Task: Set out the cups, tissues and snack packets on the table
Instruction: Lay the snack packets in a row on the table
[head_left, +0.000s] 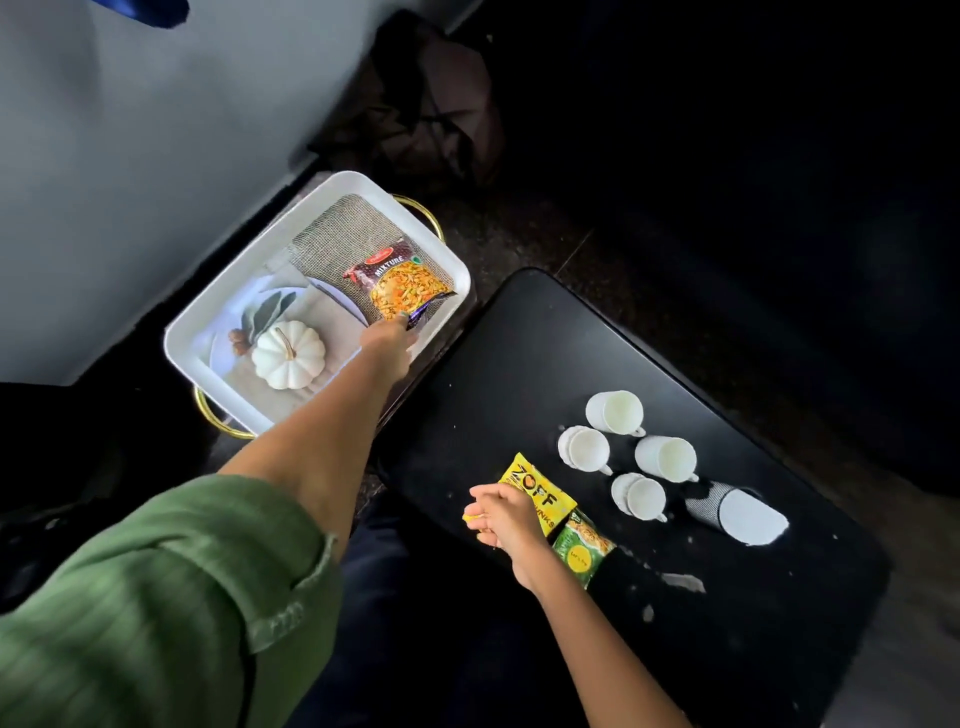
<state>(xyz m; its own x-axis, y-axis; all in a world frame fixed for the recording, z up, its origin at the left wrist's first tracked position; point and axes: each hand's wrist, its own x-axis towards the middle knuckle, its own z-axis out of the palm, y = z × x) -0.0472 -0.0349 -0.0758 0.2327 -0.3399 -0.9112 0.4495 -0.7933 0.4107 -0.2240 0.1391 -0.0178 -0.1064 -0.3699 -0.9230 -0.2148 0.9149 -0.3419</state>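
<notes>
My left hand reaches into the white tray and pinches the lower edge of a maroon "Mixture" snack packet. My right hand rests on a yellow "Zoff" packet lying on the black table, its fingers curled on the packet's left end. A green snack packet lies just right of that wrist. Several white cups stand in a cluster at mid-table. A round tissue holder with white tissue sits to their right.
The tray has gold handles and a printed pumpkin picture on its bottom. It rests on a dark surface left of the table. A grey wall is behind it, and a dark bag lies on the floor.
</notes>
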